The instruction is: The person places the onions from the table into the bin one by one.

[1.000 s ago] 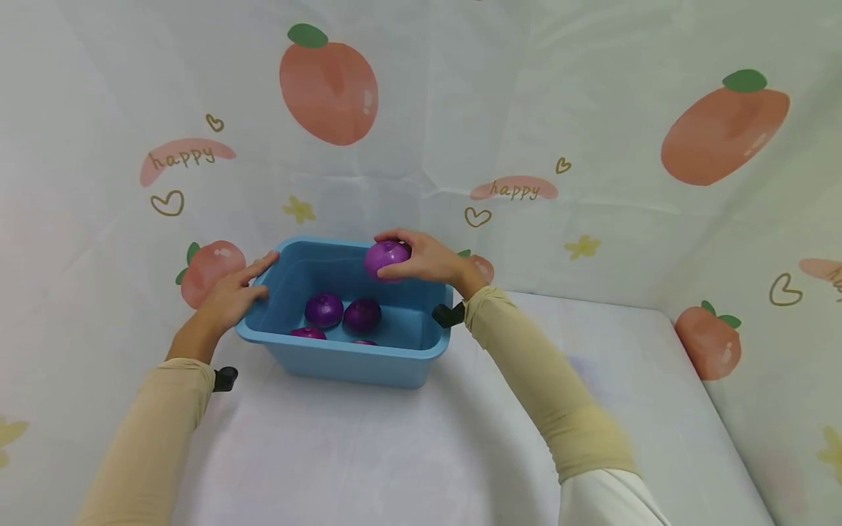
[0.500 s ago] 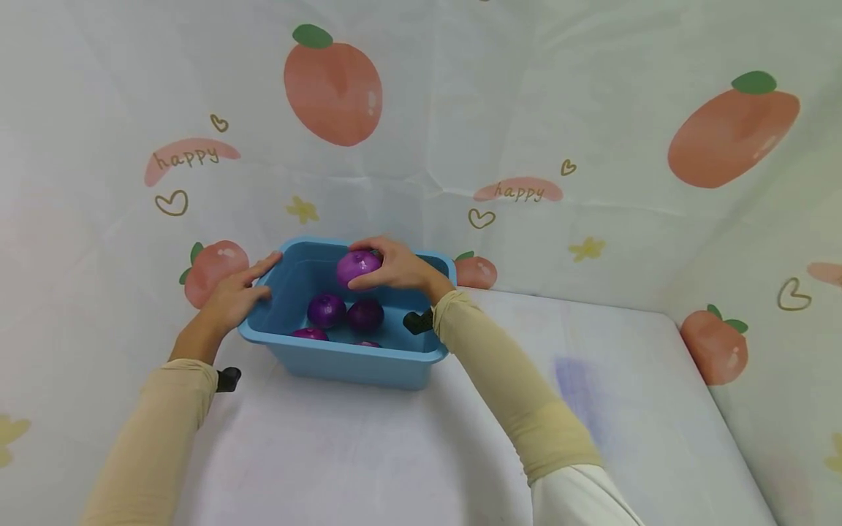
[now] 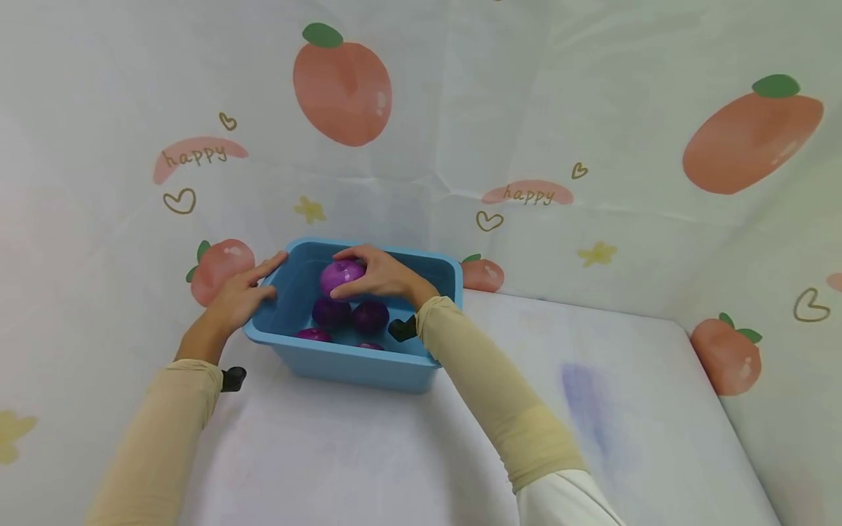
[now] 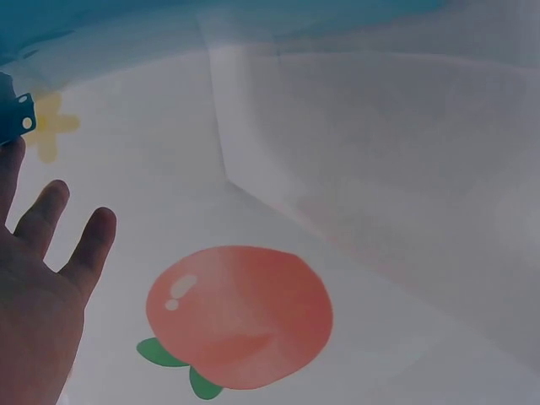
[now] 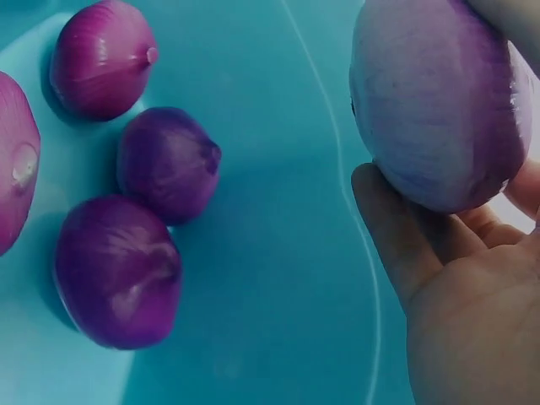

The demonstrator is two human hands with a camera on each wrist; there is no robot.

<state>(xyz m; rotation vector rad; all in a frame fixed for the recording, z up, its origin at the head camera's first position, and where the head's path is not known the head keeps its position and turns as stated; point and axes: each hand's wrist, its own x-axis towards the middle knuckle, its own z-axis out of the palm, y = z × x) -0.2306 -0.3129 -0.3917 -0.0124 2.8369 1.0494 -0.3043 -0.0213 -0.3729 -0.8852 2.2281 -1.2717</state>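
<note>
A light blue plastic bin stands on the white-covered table. Over its left end, my left hand holds the rim, thumb over the edge and the other fingers stretched along the outside. The left wrist view shows several of those fingers spread beneath the blue wall. My right hand grips a shiny red onion between thumb and fingers, inside the bin's outline and above its floor. Several more red onions lie below, among them a dark onion and a brighter pink one.
A white sheet printed with peaches and "happy" rises close behind the bin. More white tabletop, marked by a faint purple smudge, stretches to the right. A black camera mount on the right wrist hangs over the bin.
My right hand has carried the onion left and lower, from the bin's back right edge to over the onions at the left. The left hand stays at the rim.
</note>
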